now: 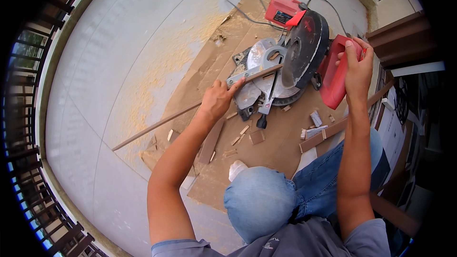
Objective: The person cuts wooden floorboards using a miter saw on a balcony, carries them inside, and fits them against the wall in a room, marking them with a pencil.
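One strip (157,126) in the saw (297,62), many offcuts (257,137) around it

My hands are apart. My left hand (218,100), at the centre of the frame, grips the strip by the metal fence (247,73). My right hand (358,66), upper right, is wrapped around the red handle (334,71); I cannot tell whether a finger presses a trigger.

The strip runs from the left of centre up to the dark guard (314,38). Whether its end meets the blade is hidden. Judging by the offcuts and sawdust (152,76), a good deal of cutting is done; this strip looks long and, as far as I can see, in one piece, so its cut seems left to make.

The strip is slim, brown and straight. The offcuts, mostly below the saw, are small blocks and slats, brown-faced with pale raw edges. Under them lies creased brown cardboard (238,162), dusted with sawdust. The pale yellow powder spreads over smooth grey floor (95,76) at upper left. The handle is moulded and red, the guard rounded and scuffed, the fence flat and grey.
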